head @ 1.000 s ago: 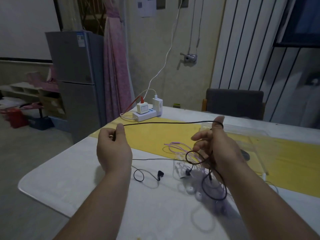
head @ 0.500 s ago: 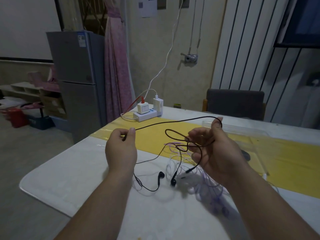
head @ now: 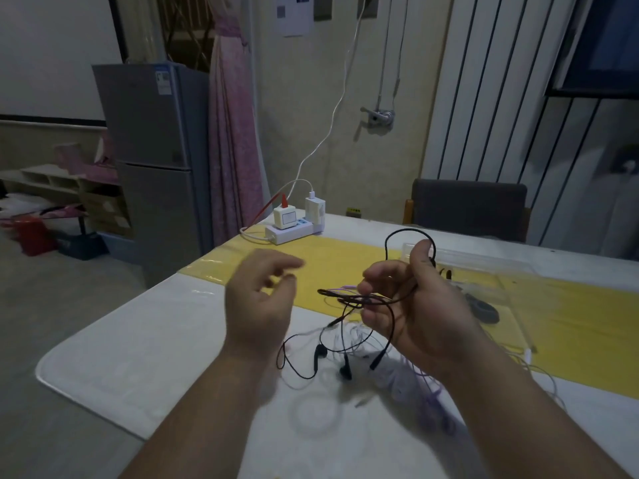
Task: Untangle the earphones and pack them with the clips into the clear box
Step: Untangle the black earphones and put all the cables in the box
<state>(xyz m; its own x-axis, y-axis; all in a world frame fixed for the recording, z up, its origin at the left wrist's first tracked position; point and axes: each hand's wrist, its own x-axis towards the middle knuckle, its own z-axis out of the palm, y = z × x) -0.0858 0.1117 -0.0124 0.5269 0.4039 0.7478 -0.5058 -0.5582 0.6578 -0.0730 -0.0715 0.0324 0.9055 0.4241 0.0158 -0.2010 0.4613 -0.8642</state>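
The right hand [head: 425,305] grips the black earphone cord [head: 340,299], looped over its thumb, with the buds dangling above the table. The left hand [head: 259,302] hangs loose and blurred, apparently empty. I'd wind even loops, clear of the purple earphones [head: 428,409], before the clear box [head: 501,267] just behind.

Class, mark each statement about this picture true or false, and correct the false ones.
1. The right hand holds the black earphone cable. True.
2. The left hand grips that cable too. False: it holds nothing.
3. The power strip lies on the floor. False: it lies on the table.
4. A grey chair stands beyond the table. True.
5. The black earbuds are in the clear box. False: they are outside it, below the right hand.
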